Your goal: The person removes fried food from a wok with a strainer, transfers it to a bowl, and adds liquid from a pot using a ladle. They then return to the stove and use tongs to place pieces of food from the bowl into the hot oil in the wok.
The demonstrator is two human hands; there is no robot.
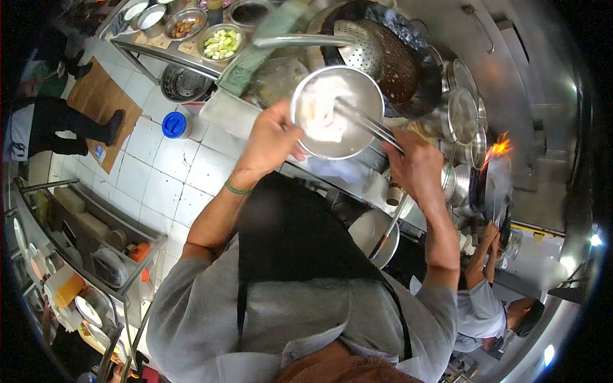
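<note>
A round metal bowl (370, 96) with white, wet-looking pieces (324, 115) in it is held up in front of the stove. My left hand (273, 139) grips its left rim, thumb near the edge. My right hand (415, 159) is closed around metal tongs (367, 122), whose tips reach into the white pieces. Just beyond the bowl, a perforated ladle (361, 50) lies over a large dark wok (405, 64) with brown liquid inside.
Bowls of ingredients, one with green pieces (221, 43), stand on a shelf at upper left. Flames (501, 145) rise at a wok on the right, where a co-worker (479, 313) stands. Another person's legs (70, 124) show at left. A blue-lidded bucket (174, 125) is on the floor.
</note>
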